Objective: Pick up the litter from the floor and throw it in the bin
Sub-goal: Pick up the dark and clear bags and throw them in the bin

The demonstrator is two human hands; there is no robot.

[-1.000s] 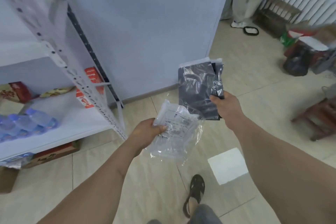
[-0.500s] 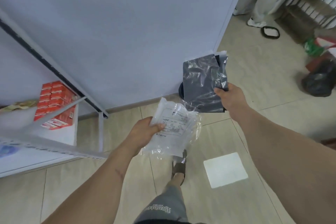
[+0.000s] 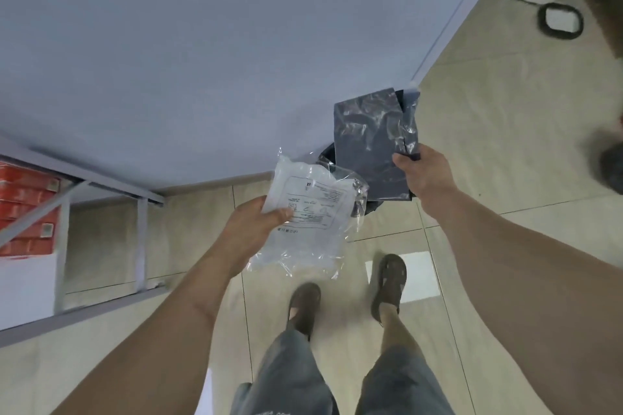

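My left hand (image 3: 254, 229) grips a clear plastic bag with a printed label (image 3: 310, 219) by its left edge. My right hand (image 3: 423, 175) holds a dark grey plastic packet (image 3: 367, 141) by its lower right corner, upright. Both pieces of litter hang in front of a black bin (image 3: 326, 155) that stands against the pale blue wall; only its rim and a bit of its side show behind them. A white sheet of paper (image 3: 421, 274) lies on the tiled floor beside my right foot.
A grey metal shelf frame (image 3: 101, 192) with red boxes (image 3: 23, 212) stands at the left. The pale blue wall (image 3: 236, 44) fills the upper view. A black-rimmed object (image 3: 559, 18) and a person's shoes lie on the floor at the upper right.
I have walked closer to the wall; the black bin has come into view behind the litter. Both hands keep their hold, and the shelf has slid off to the left.
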